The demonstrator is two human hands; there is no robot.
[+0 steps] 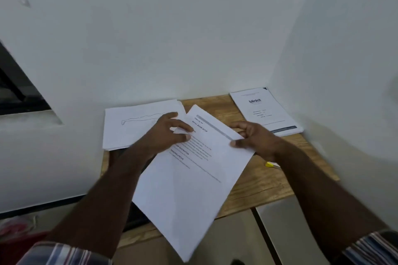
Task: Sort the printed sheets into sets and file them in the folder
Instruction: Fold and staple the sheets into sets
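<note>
Head view, nearest first: striped sleeve cuffs (64, 253) at both lower corners, bare forearms reaching forward over a small wooden desk (258, 183) set into a white corner. Between the arms, a stack of printed sheets (189, 185) held tilted, near corner hanging past the desk's front edge, far end raised toward the wall; headings in capitals partly legible, body text too blurred to read. Left hand (165, 135) on the stack's upper left, fingers spread and curled over the top page, thumb side pressing a raised sheet edge; grip half closed on paper. Right hand (256, 137) at the stack's right edge, thumb on top and fingers curled beneath, pinching the sheets. Just beyond the right wrist, a small yellow object (270, 165) lying on the wood, kind unclear. Farther back at left, another pile of white pages (133, 127) flat on the desk against the wall, faint line drawing on top, partly under the left hand. Far right corner, a separate printed set (265, 112) with the "blinkit" logo on its cover, lying flat, well apart from the held stack. Dark shape beneath the left forearm, not identifiable.
</note>
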